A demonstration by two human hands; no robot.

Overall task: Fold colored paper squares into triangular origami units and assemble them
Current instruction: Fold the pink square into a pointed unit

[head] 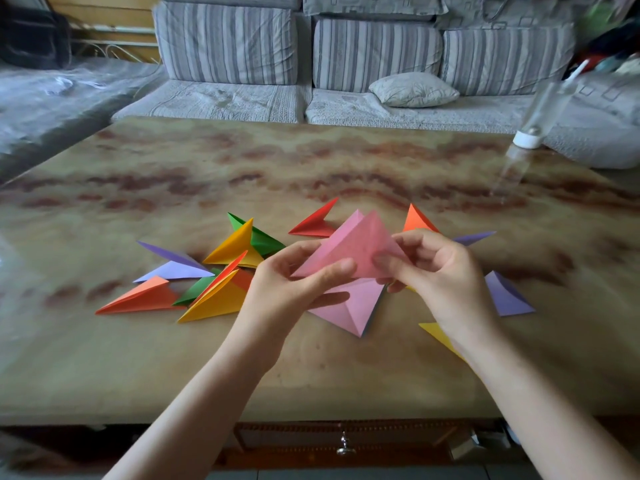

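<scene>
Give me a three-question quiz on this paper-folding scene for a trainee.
1. True or false: the left hand rests flat on the table.
2. What colour is the folded paper that both hands hold? A green, B pink, C purple.
3. Fill in: the larger pile of folded pieces lies to the ____ of the hands.
Key: 1 false, it pinches the paper, as does the right hand; 2 B; 3 left.
</scene>
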